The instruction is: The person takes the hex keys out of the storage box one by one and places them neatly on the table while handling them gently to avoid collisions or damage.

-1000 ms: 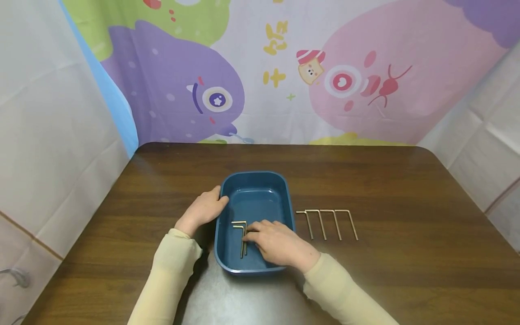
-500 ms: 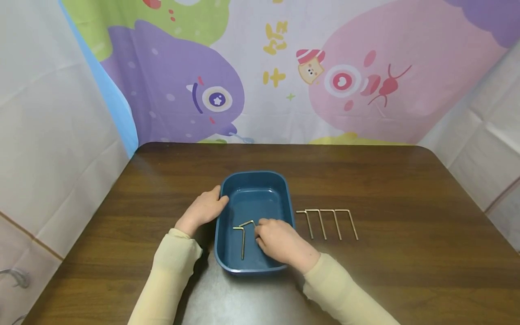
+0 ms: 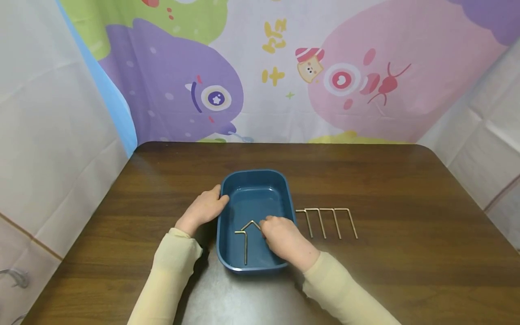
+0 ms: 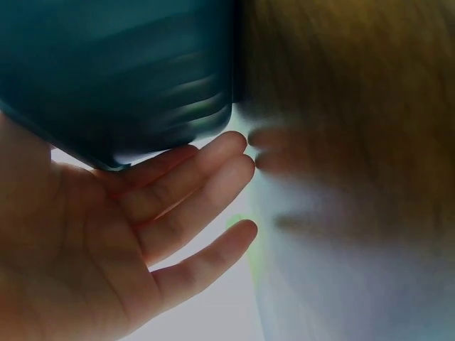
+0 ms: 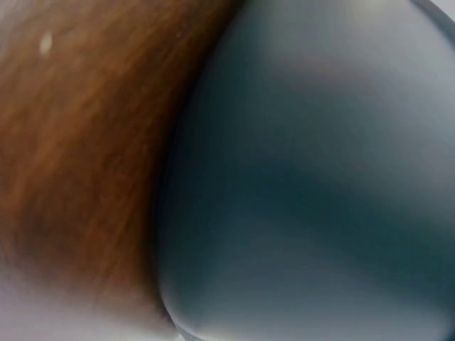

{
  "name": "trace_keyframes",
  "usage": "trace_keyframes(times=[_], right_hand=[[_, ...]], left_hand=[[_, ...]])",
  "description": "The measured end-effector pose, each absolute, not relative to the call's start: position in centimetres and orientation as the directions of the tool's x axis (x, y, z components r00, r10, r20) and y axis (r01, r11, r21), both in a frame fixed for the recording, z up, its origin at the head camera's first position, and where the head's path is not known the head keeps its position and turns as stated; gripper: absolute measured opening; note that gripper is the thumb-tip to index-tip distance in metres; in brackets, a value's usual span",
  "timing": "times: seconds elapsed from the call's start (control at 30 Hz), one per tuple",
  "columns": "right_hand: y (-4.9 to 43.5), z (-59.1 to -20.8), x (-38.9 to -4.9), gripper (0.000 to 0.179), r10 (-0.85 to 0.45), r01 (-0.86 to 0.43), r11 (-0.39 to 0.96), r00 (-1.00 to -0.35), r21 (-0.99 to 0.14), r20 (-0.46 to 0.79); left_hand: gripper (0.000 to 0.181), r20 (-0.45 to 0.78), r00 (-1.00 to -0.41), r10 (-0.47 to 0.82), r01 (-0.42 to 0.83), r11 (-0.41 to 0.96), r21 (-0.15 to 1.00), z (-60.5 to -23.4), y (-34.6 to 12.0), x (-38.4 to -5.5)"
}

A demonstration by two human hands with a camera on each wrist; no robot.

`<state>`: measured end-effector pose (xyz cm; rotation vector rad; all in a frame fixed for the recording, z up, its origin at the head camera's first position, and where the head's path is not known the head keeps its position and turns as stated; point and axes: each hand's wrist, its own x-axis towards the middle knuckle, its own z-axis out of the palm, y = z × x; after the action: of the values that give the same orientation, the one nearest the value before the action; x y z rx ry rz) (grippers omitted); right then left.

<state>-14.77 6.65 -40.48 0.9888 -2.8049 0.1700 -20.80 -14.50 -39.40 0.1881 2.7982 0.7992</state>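
Observation:
In the head view, a blue tray (image 3: pixel 252 203) stands on the table. My left hand (image 3: pixel 203 207) holds its left rim, with the thumb over the edge. The left wrist view shows my fingers (image 4: pixel 206 206) against the tray's outer wall (image 4: pixel 121 71); the thumb is hidden there. My right hand (image 3: pixel 287 241) reaches over the right rim and pinches a brass-coloured hex key (image 3: pixel 252 221), whose long arm is partly hidden by the fingers. Another hex key (image 3: pixel 245 248) lies in the tray to the left of it. Only the blurred tray wall (image 5: pixel 320 177) shows in the right wrist view.
Several more hex keys (image 3: pixel 322 224) lie in a row on the brown table (image 3: pixel 406 216), right of the tray. A cartoon-printed curtain (image 3: pixel 276 108) hangs behind the table's back edge. Pale sheets (image 3: pixel 61 117) hang at both sides.
Two hex keys lay side by side in the tray. My right hand has taken one, tilted it and drawn it right. The other has slid slightly nearer. My left hand stays on the rim.

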Motion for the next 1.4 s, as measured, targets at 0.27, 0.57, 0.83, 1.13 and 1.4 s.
trace_keyframes(times=[0.27,0.57,0.83,1.13,1.4], right_hand=[[6.56,-40.44,-14.78,0.010,-0.589,-0.608,0.791,-0.789,-0.075,0.175],[6.60,-40.44,-14.74,0.010,-0.591,-0.611,0.787,-0.785,-0.080,0.184],[6.62,-40.38,-14.66,0.006,-0.599,-0.614,0.789,-0.780,-0.035,0.180],[6.73,-40.48,-14.68,0.009,-0.610,-0.624,0.782,-0.760,0.010,0.224],[6.63,-40.32,-14.66,0.006,-0.597,-0.607,0.793,-0.754,0.056,0.274]], left_hand=[[0.046,-0.174,-0.968,0.182,0.061,0.840,0.539,-39.47,-14.49,-20.89],[0.046,-0.174,-0.969,0.177,0.059,0.845,0.531,-39.56,-14.52,-20.89],[0.042,-0.162,-0.970,0.180,0.068,0.845,0.531,-39.59,-14.55,-20.90],[0.041,-0.161,-0.970,0.184,0.070,0.841,0.537,-39.48,-14.55,-20.82],[0.042,-0.166,-0.969,0.185,0.066,0.835,0.546,-39.45,-14.55,-20.76]])
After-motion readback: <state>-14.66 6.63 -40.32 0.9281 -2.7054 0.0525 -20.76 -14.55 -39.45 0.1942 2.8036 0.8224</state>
